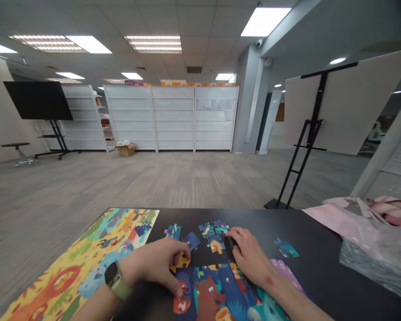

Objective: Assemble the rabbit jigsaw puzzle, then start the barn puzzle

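While the left hand (153, 263) pinches a yellow jigsaw piece (179, 263), right hand (250, 253) arched over a dark piece (231, 246), hold unclear

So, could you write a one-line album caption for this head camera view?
Left hand on a yellow jigsaw piece, right hand on a dark one, at a black table.

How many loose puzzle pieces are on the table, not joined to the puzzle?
7 seen: five in a loose group farther out, one off to the right, and a yellow one under the left hand. More may hide under the right hand.
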`<state>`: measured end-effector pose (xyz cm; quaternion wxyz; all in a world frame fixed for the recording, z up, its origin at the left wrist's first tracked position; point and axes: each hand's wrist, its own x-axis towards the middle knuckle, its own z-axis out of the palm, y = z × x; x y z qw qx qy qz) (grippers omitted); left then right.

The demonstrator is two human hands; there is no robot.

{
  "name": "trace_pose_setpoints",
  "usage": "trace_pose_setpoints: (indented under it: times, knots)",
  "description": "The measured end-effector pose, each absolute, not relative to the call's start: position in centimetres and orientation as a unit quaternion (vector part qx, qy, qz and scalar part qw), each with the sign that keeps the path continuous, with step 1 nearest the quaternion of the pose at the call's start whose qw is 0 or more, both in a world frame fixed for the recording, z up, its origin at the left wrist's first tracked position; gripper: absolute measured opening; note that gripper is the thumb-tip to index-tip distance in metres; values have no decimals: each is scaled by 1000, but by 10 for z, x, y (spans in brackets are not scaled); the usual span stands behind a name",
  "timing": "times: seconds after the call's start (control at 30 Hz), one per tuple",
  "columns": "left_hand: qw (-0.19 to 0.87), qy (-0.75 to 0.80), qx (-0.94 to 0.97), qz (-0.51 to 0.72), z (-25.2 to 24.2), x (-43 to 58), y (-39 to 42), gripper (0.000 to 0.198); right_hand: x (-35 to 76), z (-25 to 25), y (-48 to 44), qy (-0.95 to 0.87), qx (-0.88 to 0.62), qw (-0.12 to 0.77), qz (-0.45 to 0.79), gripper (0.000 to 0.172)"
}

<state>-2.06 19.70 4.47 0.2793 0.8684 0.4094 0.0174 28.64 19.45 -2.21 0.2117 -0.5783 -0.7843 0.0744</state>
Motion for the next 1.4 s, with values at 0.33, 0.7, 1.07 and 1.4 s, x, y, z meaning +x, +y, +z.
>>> trace_pose_setpoints:
  times: [0.33,0.7,1.07,1.4]
  knots:
    - [199,426,882,23,35,-48,221,34,287,-22,195,-786,-577,208,78,47]
    - [246,374,894,26,37,-14,198,38,287,-22,195,-785,-580,206,77,46]
    - [300,323,895,62,25,-14,207,40,288,-25,196,-784,-579,209,76,46]
    - [232,367,900,37,31,-2,190,36,287,-21,196,-786,-582,196,76,47]
